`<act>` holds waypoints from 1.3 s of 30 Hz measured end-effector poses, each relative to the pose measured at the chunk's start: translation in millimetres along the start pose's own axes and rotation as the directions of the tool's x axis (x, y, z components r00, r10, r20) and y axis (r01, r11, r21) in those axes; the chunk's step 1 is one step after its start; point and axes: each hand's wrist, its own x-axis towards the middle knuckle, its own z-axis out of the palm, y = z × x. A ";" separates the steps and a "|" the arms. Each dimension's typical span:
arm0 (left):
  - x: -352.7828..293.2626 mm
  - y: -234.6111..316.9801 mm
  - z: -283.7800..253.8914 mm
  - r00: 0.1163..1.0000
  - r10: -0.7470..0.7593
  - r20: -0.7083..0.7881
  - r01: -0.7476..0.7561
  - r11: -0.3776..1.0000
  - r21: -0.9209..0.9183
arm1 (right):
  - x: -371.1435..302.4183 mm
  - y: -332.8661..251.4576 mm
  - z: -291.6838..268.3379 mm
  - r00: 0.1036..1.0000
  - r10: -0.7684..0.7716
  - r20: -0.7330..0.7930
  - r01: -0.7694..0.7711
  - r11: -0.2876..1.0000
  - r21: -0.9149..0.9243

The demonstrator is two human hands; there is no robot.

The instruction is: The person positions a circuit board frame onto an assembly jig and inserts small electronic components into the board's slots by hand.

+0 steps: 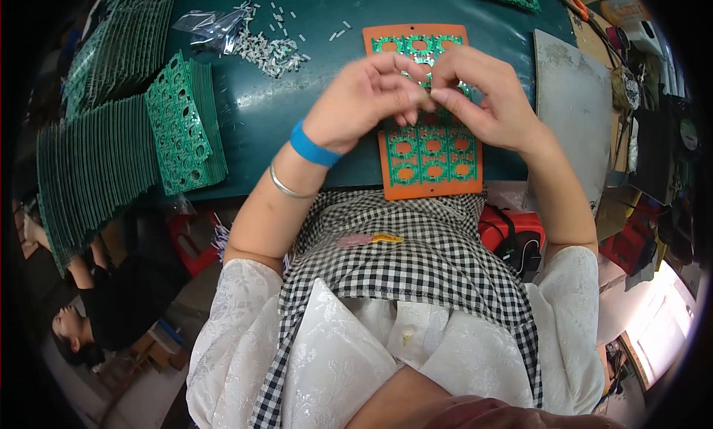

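Observation:
My left hand and my right hand meet over a green circuit board panel with rows of oval cut-outs. The panel lies on an orange tray with rounded corners. Thumb and finger of each hand are pinched, and the tips almost touch. Whatever they hold, if anything, is too small to make out. Both hands cover the middle of the panel. A blue band and a metal bangle are on my left wrist.
Small white parts lie in a heap by a clear plastic bag on the dark green table. Stacked green panels stand at the left. A grey board lies at the right. Another person is at the lower left.

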 end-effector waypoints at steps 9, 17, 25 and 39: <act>57.4 0.9 -95.9 0.751 0.658 0.050 -0.046 -0.024 0.999 | -9.8 22.3 5.0 0.993 0.094 -0.072 -0.110 0.958 -0.266; 56.7 -2.3 -89.1 0.719 0.683 0.131 -0.030 -0.158 0.987 | -13.8 30.1 10.9 0.995 0.080 -0.060 -0.095 0.945 -0.312; 14.7 9.3 -35.1 0.795 0.584 -0.163 -0.099 0.391 0.915 | -12.7 32.1 14.8 0.995 0.074 -0.064 -0.092 0.932 -0.351; -9.5 -17.6 8.6 0.875 0.436 -0.212 -0.243 0.773 0.586 | -7.5 26.9 21.9 1.000 -0.021 -0.016 0.010 0.870 -0.493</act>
